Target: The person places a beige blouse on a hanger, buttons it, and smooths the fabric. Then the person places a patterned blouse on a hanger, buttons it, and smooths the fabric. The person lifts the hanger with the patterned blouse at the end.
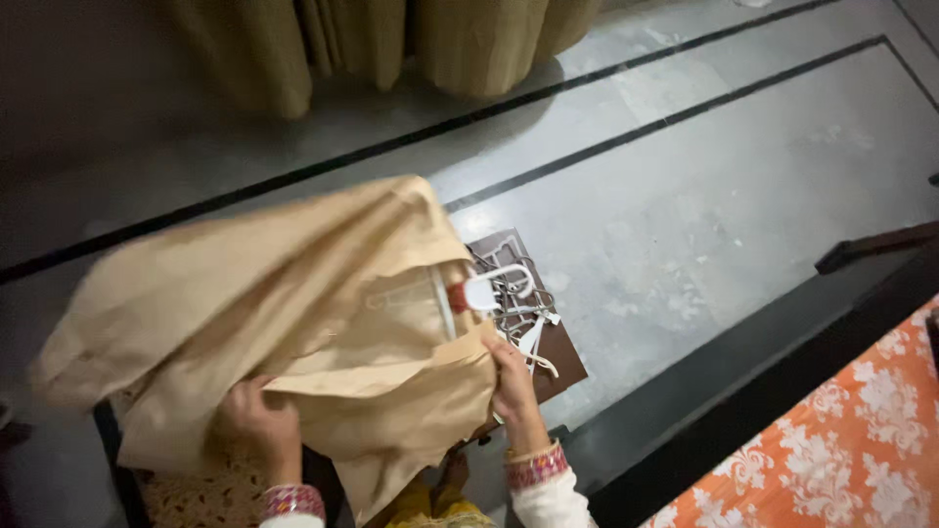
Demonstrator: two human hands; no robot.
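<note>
The floor (724, 186) is grey polished stone, crossed by two thin dark lines that run diagonally from lower left up to the right. Along the far wall hang olive-tan curtains (391, 44), their hems just touching the floor. To the far right a dark wooden edge (782, 391) slants across, and beyond it, in the lower right corner, lies an orange cloth (861, 450) printed with white flowers.

From left to right: a big beige garment (264, 303) fills the left and middle of the view, lifted clear of the floor and blurred at its left end. The left hand (262, 422) is under its lower edge, knuckles up, fingers curled shut into a fold of the fabric. The wrist below wears a red patterned cuff (291, 502). The right hand (511, 383) sits at the garment's right edge, fingers closed on the cloth there, thumb side towards the middle, its forearm coming up from the bottom in a white sleeve with the same sort of cuff.

A white hanger (494, 288) pokes out of the garment's neck, just above the right hand, with a red piece at its base. Behind it, on the floor, a brown board (558, 352) holds a heap of loose hangers (523, 323), white and metal, just beside the right hand.
</note>
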